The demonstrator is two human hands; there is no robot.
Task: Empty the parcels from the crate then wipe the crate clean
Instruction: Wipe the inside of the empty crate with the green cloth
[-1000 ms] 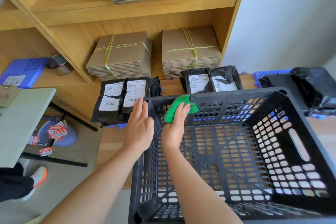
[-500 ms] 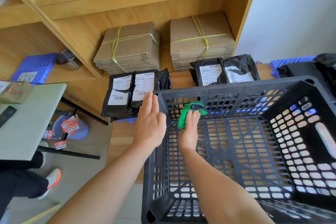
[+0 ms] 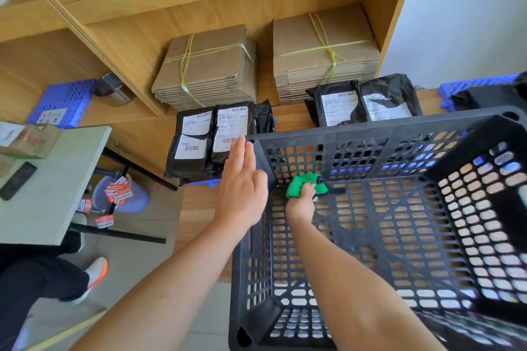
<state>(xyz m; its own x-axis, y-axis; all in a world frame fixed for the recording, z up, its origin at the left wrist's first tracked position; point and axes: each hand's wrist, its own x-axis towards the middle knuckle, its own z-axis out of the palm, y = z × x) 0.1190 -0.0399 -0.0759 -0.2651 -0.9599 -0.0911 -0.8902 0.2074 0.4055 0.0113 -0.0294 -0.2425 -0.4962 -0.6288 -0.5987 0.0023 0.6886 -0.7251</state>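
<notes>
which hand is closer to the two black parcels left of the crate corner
Left. The left hand lies flat against the outside of the crate at its far-left corner, fingertips by the black parcels. The right hand is inside the crate, gripping the green cloth.

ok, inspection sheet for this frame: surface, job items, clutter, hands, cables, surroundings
Surface: wooden ledge carries the parcels.
Job's things: crate holds no parcels; parcels stand on the ledge beyond it; green cloth inside at the far left corner.
Clutter: table at left with a box and a dark handset; labels on a stool below.
Hands: left hand flat against the crate's outer corner; right hand grips the cloth.
Cables: nothing seen.
Surroundings: shelving, tied cardboard bundles, blue tray, white wall, another person's shoe.
</notes>
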